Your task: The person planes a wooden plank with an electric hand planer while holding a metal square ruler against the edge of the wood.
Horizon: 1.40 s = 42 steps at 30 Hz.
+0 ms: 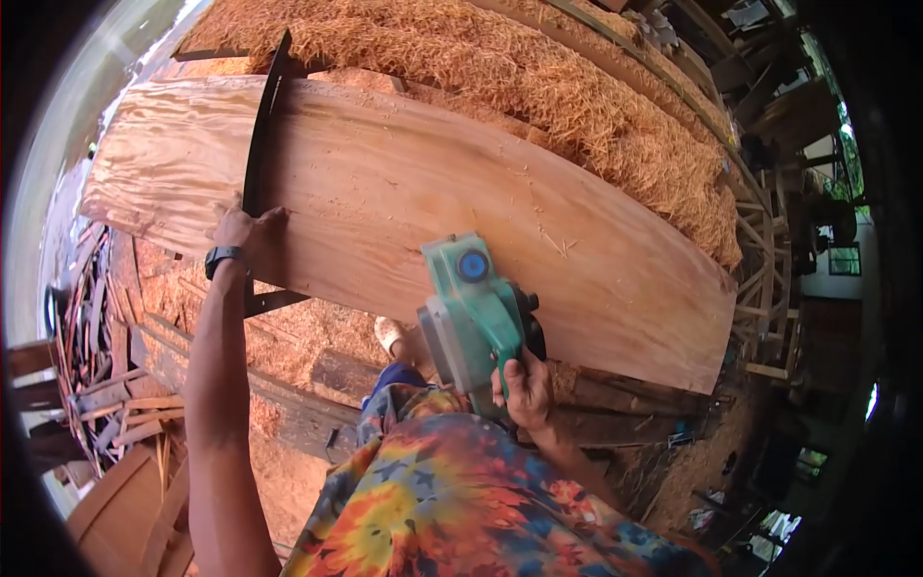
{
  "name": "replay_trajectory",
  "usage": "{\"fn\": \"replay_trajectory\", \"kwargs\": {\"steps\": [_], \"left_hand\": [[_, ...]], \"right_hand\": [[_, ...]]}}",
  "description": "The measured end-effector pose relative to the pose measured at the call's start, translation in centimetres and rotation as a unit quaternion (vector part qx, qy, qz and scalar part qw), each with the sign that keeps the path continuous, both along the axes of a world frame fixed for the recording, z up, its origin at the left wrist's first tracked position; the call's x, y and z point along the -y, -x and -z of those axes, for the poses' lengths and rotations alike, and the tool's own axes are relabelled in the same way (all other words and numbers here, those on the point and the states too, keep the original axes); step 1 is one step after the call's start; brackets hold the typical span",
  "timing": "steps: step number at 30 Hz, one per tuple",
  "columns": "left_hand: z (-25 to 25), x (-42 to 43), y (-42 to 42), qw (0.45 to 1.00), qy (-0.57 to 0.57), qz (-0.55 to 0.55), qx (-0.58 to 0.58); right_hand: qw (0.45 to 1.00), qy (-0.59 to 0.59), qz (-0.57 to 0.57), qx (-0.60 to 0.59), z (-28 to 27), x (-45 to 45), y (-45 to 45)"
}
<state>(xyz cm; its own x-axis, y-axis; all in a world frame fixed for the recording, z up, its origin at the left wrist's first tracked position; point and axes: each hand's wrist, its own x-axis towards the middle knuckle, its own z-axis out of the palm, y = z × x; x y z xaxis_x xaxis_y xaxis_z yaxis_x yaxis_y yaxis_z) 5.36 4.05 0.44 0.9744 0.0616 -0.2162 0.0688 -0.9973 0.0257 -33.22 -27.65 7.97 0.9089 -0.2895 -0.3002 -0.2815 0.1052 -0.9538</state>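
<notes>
L hand (248, 233) far fwd, grip on blk bar (263, 125); R hand (528, 391) close in, fist round grn planer (481, 313).

A: Support surface?
B: Floor (668, 486), strewn with wood shavings (538, 91), heaped high beyond the wide board (404, 183).
A: Also lying there?
B: Dark timbers (606, 428) on the near side; scrap wood (135, 413) piled at left. What bears the board: mostly hidden.

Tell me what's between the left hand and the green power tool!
In the head view, just a bare stretch of the wooden board lies between the left hand and the green power tool.
</notes>
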Motion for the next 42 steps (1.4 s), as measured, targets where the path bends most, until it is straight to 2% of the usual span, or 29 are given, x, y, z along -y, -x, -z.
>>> {"fn": "replay_trajectory", "kwargs": {"steps": [2,5,8,12,15,18,22,24,28,34,38,42], "left_hand": [[0.1,0.0,-0.2,1.0,0.0,-0.009,0.006],[0.1,-0.1,-0.1,0.997,0.07,-0.019,-0.004],[-1.9,0.9,0.2,0.997,0.057,-0.028,-0.041],[-1.3,0.4,-0.3,0.997,0.039,-0.034,-0.056],[-0.8,0.3,-0.4,0.998,0.041,-0.027,-0.033],[-2.3,1.0,-0.4,0.995,0.027,-0.033,-0.093],[-1.6,0.8,-1.3,0.994,0.006,-0.044,-0.101],[-0.1,-0.3,-2.1,0.995,0.007,-0.025,-0.097],[-0.6,-0.1,-1.6,0.995,0.01,-0.025,-0.096],[0.1,-0.2,-1.7,0.996,0.019,-0.038,-0.077],[-1.0,0.3,-1.3,0.993,0.015,-0.041,-0.109],[-1.5,0.6,-0.8,0.995,0.024,-0.044,-0.087]], "right_hand": [[1.0,0.016,-0.014,0.004,0.0,0.2,-1.1],[0.998,0.06,-0.03,0.001,-0.2,1.0,-5.2],[0.997,0.061,-0.026,0.027,-0.2,1.5,-11.2],[0.997,0.073,0.014,0.029,-0.2,2.3,-21.1],[0.995,0.082,-0.004,0.054,0.4,4.1,-28.4],[0.996,0.053,-0.014,0.069,0.9,5.0,-31.9],[0.996,0.054,-0.02,0.07,1.0,4.8,-28.1],[0.997,0.052,-0.017,0.049,0.4,4.2,-22.8],[0.999,0.038,0.003,-0.009,0.3,3.0,-9.6],[1.0,-0.007,-0.005,-0.012,0.0,2.7,5.9],[1.0,0.001,0.008,-0.019,0.2,2.9,5.6],[0.999,0.042,0.007,-0.019,-0.5,3.0,-0.3]]}}
